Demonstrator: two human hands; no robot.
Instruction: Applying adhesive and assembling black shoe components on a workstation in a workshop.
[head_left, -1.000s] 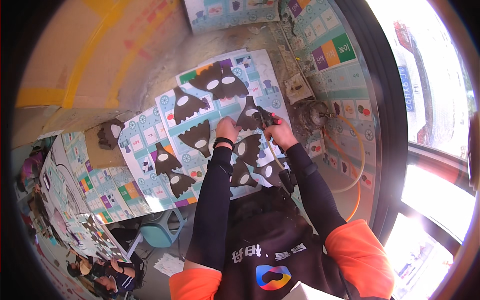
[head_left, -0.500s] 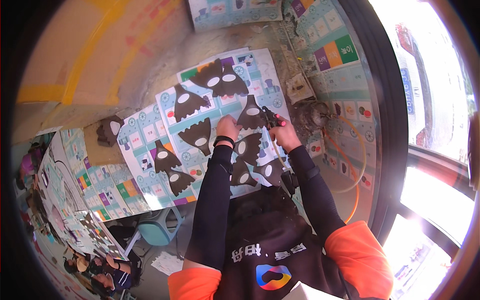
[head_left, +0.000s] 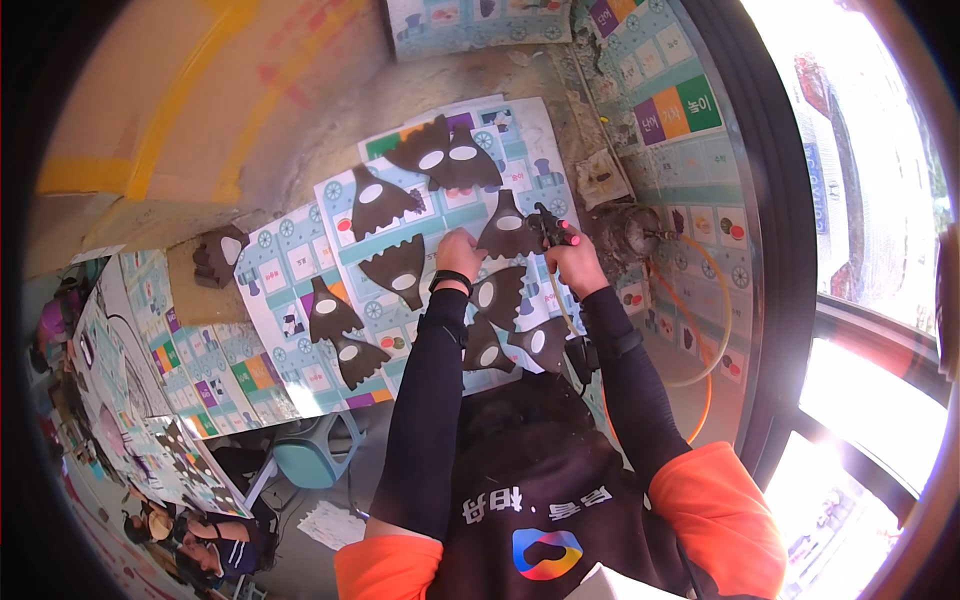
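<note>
Your right grip point(head_left: 577, 265), closed on the spray gun point(head_left: 549, 229), has shifted toward 3 o'clock, uncovering more dark cutout point(head_left: 504, 236); left grip point(head_left: 459, 254), hold unclear.

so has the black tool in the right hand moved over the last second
Yes, the black tool has shifted slightly to the right, closer to the round metal pot.

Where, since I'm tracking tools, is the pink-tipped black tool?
In the head view, right of centre: the black tool is in the right hand, at the right of a dark piece.
</note>
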